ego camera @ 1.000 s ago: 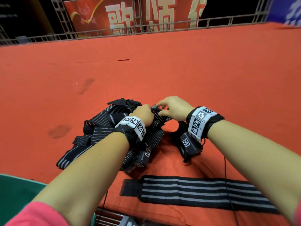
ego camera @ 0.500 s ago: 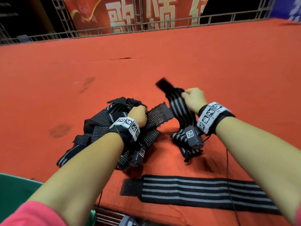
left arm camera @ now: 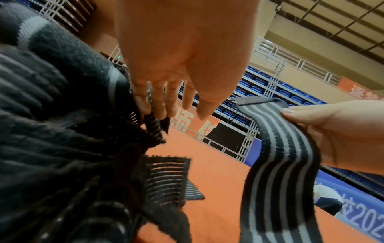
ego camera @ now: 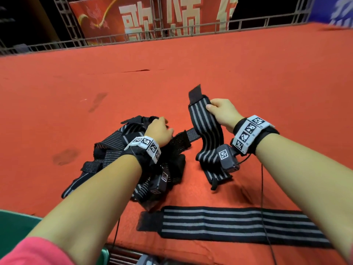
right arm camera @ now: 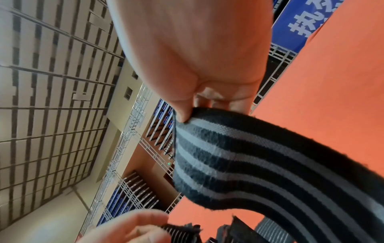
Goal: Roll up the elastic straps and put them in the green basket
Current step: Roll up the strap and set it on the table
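A heap of black, grey-striped elastic straps (ego camera: 108, 152) lies on the red carpet. My left hand (ego camera: 161, 129) rests on top of the heap, its fingers (left arm camera: 164, 102) nearly straight and touching a frayed strap end. My right hand (ego camera: 214, 110) pinches one striped strap (ego camera: 207, 129) near its black end tab and holds it up, to the right of the heap. Its lower end trails on the carpet. The thumb (right arm camera: 182, 113) presses on the strap's edge (right arm camera: 249, 156). Another strap (ego camera: 238, 224) lies flat and unrolled close to me. The green basket (ego camera: 11, 230) shows at the bottom left corner.
The red carpet (ego camera: 191, 60) stretches far ahead and to both sides, ending at a metal railing (ego camera: 172, 33) with a red banner behind. Thin black cables hang from both wrist devices over the near edge.
My right hand pulled one strap out of the heap and raised it up and to the right. My left hand stayed on the heap and its fingers straightened.
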Motion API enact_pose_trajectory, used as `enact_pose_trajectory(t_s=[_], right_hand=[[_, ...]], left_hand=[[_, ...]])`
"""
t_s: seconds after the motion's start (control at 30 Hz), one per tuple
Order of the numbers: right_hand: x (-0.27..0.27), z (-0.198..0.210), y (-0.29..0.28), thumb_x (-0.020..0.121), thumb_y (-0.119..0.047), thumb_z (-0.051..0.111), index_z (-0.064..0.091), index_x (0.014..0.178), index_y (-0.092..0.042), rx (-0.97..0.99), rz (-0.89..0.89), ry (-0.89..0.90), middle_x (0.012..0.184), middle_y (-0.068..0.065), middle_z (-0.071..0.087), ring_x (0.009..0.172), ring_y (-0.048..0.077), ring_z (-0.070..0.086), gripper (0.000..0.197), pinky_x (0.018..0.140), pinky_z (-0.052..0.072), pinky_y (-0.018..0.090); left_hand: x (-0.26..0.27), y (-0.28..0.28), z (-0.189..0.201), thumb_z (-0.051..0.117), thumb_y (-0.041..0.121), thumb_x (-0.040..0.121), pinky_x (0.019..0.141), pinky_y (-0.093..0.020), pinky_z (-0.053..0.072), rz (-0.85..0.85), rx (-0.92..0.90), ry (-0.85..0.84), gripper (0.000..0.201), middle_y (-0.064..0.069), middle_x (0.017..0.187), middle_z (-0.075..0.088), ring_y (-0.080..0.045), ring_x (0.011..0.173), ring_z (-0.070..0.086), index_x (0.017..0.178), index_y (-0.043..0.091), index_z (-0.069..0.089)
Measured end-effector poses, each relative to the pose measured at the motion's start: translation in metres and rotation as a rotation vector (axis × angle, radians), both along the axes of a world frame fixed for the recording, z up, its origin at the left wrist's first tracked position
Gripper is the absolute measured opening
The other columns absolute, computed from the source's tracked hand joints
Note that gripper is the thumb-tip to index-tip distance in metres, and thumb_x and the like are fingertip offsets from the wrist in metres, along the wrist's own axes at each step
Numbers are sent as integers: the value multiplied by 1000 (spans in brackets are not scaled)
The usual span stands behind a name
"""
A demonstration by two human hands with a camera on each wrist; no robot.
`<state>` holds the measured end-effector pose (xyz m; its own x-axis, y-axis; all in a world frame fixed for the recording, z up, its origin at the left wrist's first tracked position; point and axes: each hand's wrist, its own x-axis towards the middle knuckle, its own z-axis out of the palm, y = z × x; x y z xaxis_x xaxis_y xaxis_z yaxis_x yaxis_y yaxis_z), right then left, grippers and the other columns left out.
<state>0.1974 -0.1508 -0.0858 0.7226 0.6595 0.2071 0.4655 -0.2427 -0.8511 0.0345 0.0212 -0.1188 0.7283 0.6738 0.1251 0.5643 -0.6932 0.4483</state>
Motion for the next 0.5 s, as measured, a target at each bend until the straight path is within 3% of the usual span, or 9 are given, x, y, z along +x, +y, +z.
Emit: enact_pose_trajectory(t_s=[0.1, 0.17, 0.23, 0.33, 0.43, 0.5], right_hand=[[-11, 11, -3, 98, -14, 53, 70, 104, -6, 13, 90, -33, 101, 9, 72, 97, 30, 67, 20, 86, 53, 42], [-20, 18, -7, 98, -11, 53, 70, 105, -5, -10, 151, -69, 102, 11, 73, 99, 29, 68, 19, 88, 54, 42], [-28, 24, -11, 98, -10, 54, 70, 105, -5, -26, 217, -83, 103, 13, 73, 99, 29, 68, 19, 90, 54, 44], [-40, 30, -19, 99, -8, 54, 70, 105, -5, -81, 283, -84, 100, 9, 72, 91, 18, 65, 18, 89, 52, 38], [-49, 34, -26, 99, -10, 55, 69, 104, -2, -143, 295, -108, 100, 14, 72, 87, 17, 63, 18, 85, 53, 38], [-54, 35, -29, 99, -11, 55, 69, 101, -2, -154, 293, -115, 95, 12, 72, 83, 16, 62, 17, 79, 53, 35]], left_hand=[[3, -13, 16, 60, 34, 92, 95, -38, 47, -96, -87, -176, 43, -8, 113, 64, -26, 105, 62, 128, 12, 55], [2, -26, 34, 59, 42, 93, 89, -40, 51, -140, -269, -348, 41, 0, 111, 63, -21, 99, 64, 126, 18, 54], [-1, -38, 50, 59, 40, 96, 78, -38, 54, -181, -436, -505, 24, 4, 104, 64, -17, 90, 64, 112, 21, 55], [-7, -47, 69, 62, 29, 96, 69, -41, 58, -151, -583, -673, 12, -4, 98, 65, -24, 87, 67, 98, 19, 57], [-17, -50, 78, 64, 12, 93, 55, -34, 54, -98, -474, -669, 11, -7, 78, 59, -22, 66, 60, 84, 11, 58], [-25, -52, 81, 66, 9, 92, 48, -31, 49, -84, -422, -629, 19, -7, 68, 56, -21, 55, 54, 75, 11, 56]])
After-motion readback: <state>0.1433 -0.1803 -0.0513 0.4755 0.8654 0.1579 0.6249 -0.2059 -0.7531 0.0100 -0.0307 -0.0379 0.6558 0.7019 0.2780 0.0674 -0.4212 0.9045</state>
